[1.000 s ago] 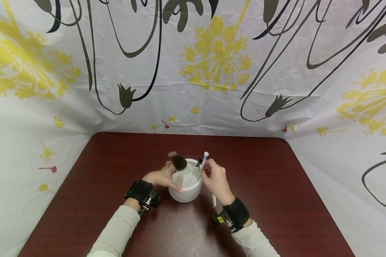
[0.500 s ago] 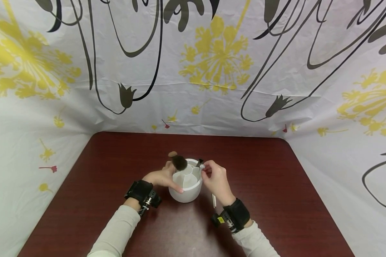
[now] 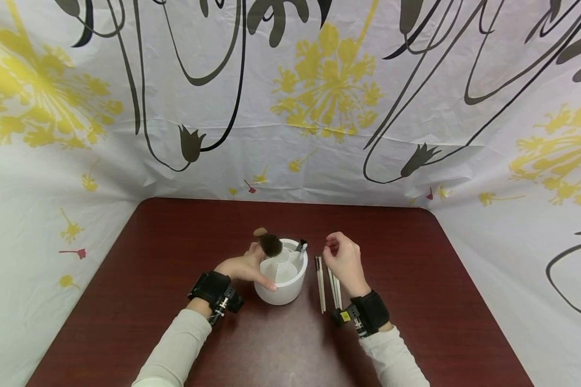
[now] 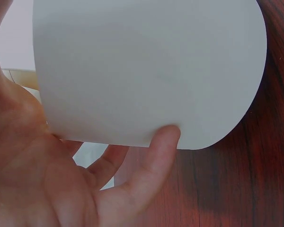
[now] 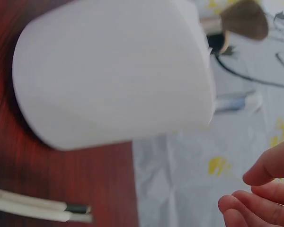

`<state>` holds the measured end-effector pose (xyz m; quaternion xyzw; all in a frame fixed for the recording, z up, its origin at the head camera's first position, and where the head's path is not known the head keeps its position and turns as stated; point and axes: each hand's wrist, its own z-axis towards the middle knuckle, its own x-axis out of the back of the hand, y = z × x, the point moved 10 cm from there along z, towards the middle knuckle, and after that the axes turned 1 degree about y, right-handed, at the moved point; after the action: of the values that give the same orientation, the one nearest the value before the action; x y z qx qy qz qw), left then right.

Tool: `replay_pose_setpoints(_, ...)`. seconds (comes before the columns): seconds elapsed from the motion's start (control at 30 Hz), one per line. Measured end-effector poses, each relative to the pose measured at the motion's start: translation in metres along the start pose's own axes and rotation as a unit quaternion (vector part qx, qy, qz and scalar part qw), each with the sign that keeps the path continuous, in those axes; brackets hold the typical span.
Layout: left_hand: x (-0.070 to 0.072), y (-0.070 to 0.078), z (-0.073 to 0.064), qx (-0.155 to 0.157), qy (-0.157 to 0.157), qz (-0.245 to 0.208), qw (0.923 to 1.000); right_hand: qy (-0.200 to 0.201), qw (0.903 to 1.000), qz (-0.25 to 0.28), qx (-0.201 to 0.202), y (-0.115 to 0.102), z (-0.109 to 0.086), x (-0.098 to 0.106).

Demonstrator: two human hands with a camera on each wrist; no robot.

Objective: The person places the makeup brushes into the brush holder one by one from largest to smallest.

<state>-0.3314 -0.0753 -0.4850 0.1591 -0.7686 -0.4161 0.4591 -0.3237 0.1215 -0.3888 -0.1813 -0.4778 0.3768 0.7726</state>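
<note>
A white round brush holder (image 3: 278, 293) with inner dividers stands on the table. My left hand (image 3: 244, 267) grips its left side, the thumb in front; the left wrist view shows the thumb against the holder's smooth wall (image 4: 146, 71). At the holder's far left stand a dark fluffy makeup brush (image 3: 271, 245) and a tan-headed one (image 3: 260, 232). In the right compartment are a dark-tipped piece (image 3: 300, 244) and a thin white-tipped stick (image 3: 303, 250), also leaning out in the right wrist view. Loosely curled and holding nothing, my right hand (image 3: 347, 263) hovers right of the holder.
Several thin pale-handled brushes lie right of the holder, a left group (image 3: 321, 287) and another (image 3: 335, 290) partly under my right hand and wrist. A patterned white cloth (image 3: 329, 177) hangs behind the dark red-brown table (image 3: 198, 220).
The right hand lowered the white-tipped stick into the right compartment, let go and moved right, uncovering the brushes on the table. The left hand stays on the holder.
</note>
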Motion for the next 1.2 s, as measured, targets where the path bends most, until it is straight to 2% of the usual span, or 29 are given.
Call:
replay_pose_setpoints(0.27,0.0,-0.001,-0.001,0.003,0.007,-0.005,1.0,-0.029,0.9953,-0.048,-0.078,0.044,0.0,-0.015)
replay_pose_setpoints(0.53,0.0,-0.001,-0.001,0.001,0.007,-0.008,0.9999,-0.073,0.9851,-0.082,-0.133,0.069,-0.002,-0.04)
replay_pose_setpoints(0.87,0.0,0.001,-0.001,0.002,0.009,-0.007,0.9999,-0.11,0.9747,-0.116,-0.157,0.082,-0.013,-0.066)
replay_pose_setpoints(1.2,-0.001,0.0,-0.002,0.01,0.008,-0.01,0.9999,-0.12,0.967,-0.138,-0.177,0.102,-0.021,-0.067)
